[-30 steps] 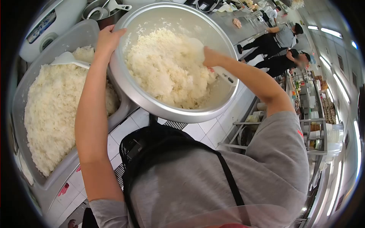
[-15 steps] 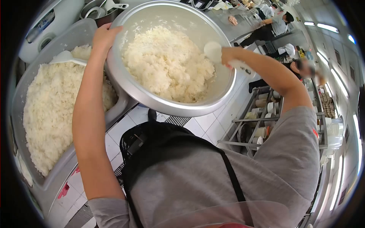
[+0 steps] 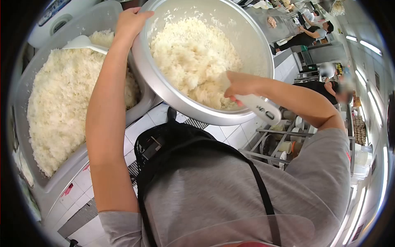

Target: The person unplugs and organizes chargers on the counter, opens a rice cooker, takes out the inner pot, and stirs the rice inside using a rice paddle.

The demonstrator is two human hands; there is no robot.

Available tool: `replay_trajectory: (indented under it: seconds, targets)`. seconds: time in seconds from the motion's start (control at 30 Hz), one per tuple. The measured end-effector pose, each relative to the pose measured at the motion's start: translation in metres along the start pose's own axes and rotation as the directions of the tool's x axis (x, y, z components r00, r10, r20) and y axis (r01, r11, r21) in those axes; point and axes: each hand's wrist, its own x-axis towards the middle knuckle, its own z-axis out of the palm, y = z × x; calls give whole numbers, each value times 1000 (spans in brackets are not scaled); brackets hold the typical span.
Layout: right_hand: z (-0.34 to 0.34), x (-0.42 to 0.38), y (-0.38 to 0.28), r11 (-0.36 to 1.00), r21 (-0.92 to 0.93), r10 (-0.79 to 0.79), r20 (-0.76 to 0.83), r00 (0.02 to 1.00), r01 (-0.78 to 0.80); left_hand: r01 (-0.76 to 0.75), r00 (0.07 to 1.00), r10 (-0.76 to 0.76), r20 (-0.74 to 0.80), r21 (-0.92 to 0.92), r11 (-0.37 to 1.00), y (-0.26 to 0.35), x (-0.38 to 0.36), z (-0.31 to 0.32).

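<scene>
- The left hand [image 3: 131, 21] grips the far-left rim of the big metal bowl [image 3: 164, 82], fingers curled over the edge; the fingertips go inside the bowl and cannot be seen.
- The bowl is tilted, its lower edge above the near-right corner of the grey plastic tub [image 3: 61, 173]; whether it rests on the tub's rim or is only held there I cannot tell. The top of the bowl is cut off by the picture's edge.
- The right hand [image 3: 240, 84] is closed around the white rice paddle [image 3: 259, 108], handle sticking out past the bowl's near rim. The blade is buried in the cooked rice [image 3: 193, 53] heaped in the bowl, so its shape is hidden.
- The tub is full of more rice [image 3: 61, 103]; its far-left corner is lost in the dark lens border.
- A second white paddle [image 3: 84, 42] lies on the tub's rice near the far edge, its handle passing behind the left forearm.
- A white rice cooker [image 3: 53, 20] beyond the tub is mostly cut off.
- People [image 3: 312, 35] in the background are small and blurred; what their hands hold cannot be made out.
</scene>
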Motion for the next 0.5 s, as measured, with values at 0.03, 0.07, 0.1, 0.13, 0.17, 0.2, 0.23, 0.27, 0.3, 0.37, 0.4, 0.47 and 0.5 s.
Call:
replay_trajectory:
  seconds: [0.03, 0.07, 0.1, 0.13, 0.17, 0.2, 0.23, 0.27, 0.3, 0.37, 0.4, 0.47, 0.5]
  targets:
    - [3, 1, -11, 1000, 3, -11, -5, 1000, 11, -3, 1000, 4, -17, 26, 1000, 0, 1, -1]
    - [6, 1, -19, 997, -64, -41, -48, 998, 37, -6, 999, 8, -33, 51, 999, 0, 2, -1]
    - [8, 0, -25, 990, -128, -68, -89, 994, 56, -15, 999, 16, -28, 58, 998, 1, 2, -2]
    - [6, -2, -31, 991, -122, -74, -98, 992, 62, 1, 1000, 1, -30, 64, 998, 2, 3, -3]
    - [2, -5, -35, 962, -244, -156, -125, 980, 122, 16, 1000, -14, -28, 70, 997, 3, 2, -3]
    - [-4, -7, -34, 919, -355, -236, -144, 961, 172, 3, 1000, -2, -10, 78, 997, 2, 2, -2]
    - [-16, -6, -30, 897, -392, -265, -110, 958, 203, 18, 1000, -19, 1, 55, 998, 2, 3, -4]
    - [-34, -4, -25, 871, -431, -294, -72, 953, 236, 35, 999, -36, 6, 30, 999, 4, 3, -4]
    - [-51, -2, -20, 894, -412, -287, -221, 932, 177, 26, 1000, -26, 9, 35, 999, 9, 0, -3]
    - [-92, 7, -7, 901, -426, -272, -396, 877, 87, 58, 996, -59, -64, -17, 998, 15, -10, 1]
    - [-115, 16, 5, 887, -459, -274, -433, 859, 52, 56, 996, -57, -66, -16, 998, 16, -12, 1]
    - [-155, 78, 62, 916, -400, -189, -364, 912, 30, 62, 997, -63, -45, -25, 998, 19, -13, 1]
    - [-163, 102, 80, 938, -346, -102, -281, 954, -2, 58, 997, -60, -48, -27, 998, 17, -11, 1]
